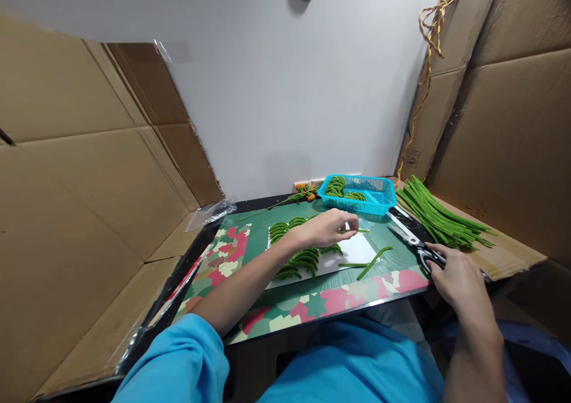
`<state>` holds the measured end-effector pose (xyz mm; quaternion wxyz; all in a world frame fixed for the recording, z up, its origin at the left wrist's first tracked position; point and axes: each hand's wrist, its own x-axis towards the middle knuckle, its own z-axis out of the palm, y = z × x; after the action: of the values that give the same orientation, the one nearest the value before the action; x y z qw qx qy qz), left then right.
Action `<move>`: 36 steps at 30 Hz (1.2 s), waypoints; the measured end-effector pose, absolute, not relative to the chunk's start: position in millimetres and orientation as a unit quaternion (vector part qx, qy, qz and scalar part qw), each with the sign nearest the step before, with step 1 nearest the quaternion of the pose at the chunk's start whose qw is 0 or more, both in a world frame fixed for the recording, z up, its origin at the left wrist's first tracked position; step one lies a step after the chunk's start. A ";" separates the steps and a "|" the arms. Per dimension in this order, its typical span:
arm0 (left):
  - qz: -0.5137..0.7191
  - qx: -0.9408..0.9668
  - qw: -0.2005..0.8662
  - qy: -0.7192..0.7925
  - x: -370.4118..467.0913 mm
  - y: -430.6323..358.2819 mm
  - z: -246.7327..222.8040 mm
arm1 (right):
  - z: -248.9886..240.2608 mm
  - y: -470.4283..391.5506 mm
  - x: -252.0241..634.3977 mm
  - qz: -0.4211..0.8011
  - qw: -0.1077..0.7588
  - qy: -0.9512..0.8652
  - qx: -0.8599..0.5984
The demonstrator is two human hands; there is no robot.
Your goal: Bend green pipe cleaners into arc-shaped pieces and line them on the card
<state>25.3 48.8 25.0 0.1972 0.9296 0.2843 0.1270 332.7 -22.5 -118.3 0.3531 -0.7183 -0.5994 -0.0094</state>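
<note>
My left hand (pixel 334 227) is over the white sheet (pixel 357 249), its fingers curled and pinched. A short green pipe cleaner (pixel 364 231) shows at the fingertips. Beneath and left of that hand, several curved, leaf-like green pieces (pixel 306 259) lie in rows on the sheet. Just right of them are two loose green stems (pixel 375 263), one lying across the sheet's edge. At the board's right side, my right hand (pixel 455 275) is closed round the handles of the scissors (pixel 417 242). The blades point away to the upper left and look slightly apart.
Behind the sheet stands a blue plastic basket (pixel 379 211) with more curved green pieces inside. A bundle of long green pipe cleaners (pixel 441 216) lies at the right. Small orange flowers (pixel 307 190) rest by the wall. Cardboard walls (pixel 513 123) close in both sides.
</note>
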 end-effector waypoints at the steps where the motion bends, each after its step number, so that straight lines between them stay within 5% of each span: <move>1: 0.132 0.930 0.199 0.280 25.1 49.5 25.4 | -118.7 -22.1 331.3 -0.013 0.345 -0.602 -0.721; 17: 0.148 0.928 0.221 0.262 21.8 45.4 38.5 | -118.7 -10.5 320.8 0.026 0.384 -0.610 -0.693; 25: 0.139 0.932 0.219 0.255 28.8 33.3 47.8 | -57.2 -37.7 276.5 0.152 0.567 -0.622 -0.519; 36: 0.147 0.935 0.222 0.236 28.2 30.3 51.0 | -44.5 -43.2 231.0 0.116 0.581 -0.651 -0.475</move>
<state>28.2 30.3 51.0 0.2218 0.9346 0.2361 0.1468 231.0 -43.2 -44.5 0.5812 -0.4746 -0.6507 0.1164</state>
